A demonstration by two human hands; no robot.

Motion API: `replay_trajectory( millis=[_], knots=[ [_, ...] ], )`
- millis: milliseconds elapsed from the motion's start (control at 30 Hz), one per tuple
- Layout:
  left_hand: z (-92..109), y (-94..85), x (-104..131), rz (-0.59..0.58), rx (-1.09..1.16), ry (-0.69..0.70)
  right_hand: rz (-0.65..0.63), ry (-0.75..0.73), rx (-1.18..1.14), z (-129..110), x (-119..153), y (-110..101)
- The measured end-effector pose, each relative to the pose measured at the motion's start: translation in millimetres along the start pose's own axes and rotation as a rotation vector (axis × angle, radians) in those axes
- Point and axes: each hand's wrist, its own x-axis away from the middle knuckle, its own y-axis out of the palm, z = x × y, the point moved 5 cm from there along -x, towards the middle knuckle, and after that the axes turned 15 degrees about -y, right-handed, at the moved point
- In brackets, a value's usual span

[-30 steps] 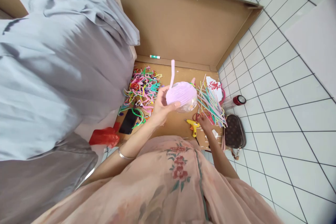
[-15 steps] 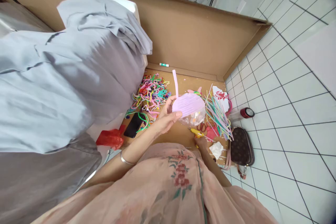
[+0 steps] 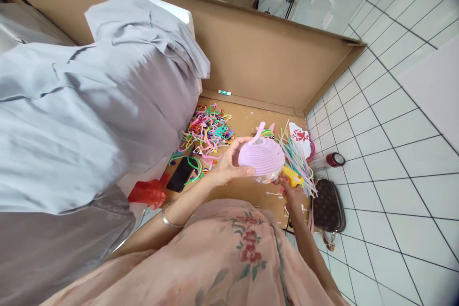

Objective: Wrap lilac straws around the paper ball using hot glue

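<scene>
Brown table under everything. Pile of coloured strips at 10 o'clock from lilac-wrapped dome; bundle of pastel strips at 3. Dome held up over table, loose strip end at 12. Left hand at 9, half-curled, thumb on near side, gripping dome. Right hand at 4, fingers closed round yellow glue gun; gun tip hidden.

The dome is ridged lilac, the glue gun at its four o'clock yellow, the tangled strips at ten o'clock multicoloured, the dress at six red-flowered peach
</scene>
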Motion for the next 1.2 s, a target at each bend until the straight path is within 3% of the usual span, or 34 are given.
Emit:
replay_trajectory(
  millis=[133,233,333,433,567,800,1200],
  knots=[
    [1,2.5,-1,-0.064,-0.066,-0.010,0.128,-0.012,-0.091,-59,-16,-42],
    [2,4.6,0,-0.112,-0.074,-0.012,0.170,-0.142,-0.103,-119,-20,-66],
    [5,8.3,3,-0.179,-0.095,-0.028,0.170,-0.286,0.028,-170,-20,-78],
    [9,12.5,8,-0.259,-0.124,-0.035,0.076,-0.377,0.139,-199,-23,-76],
    [14,14.6,14,-0.317,-0.142,-0.005,-0.016,-0.479,0.240,-216,-27,-70],
    [15,16.8,20,-0.342,-0.125,-0.028,-0.071,-0.605,0.375,-220,-27,-64],
    [15,22.3,24,-0.381,-0.119,-0.031,-0.128,-0.593,0.370,-222,-23,-69]
  ],
)
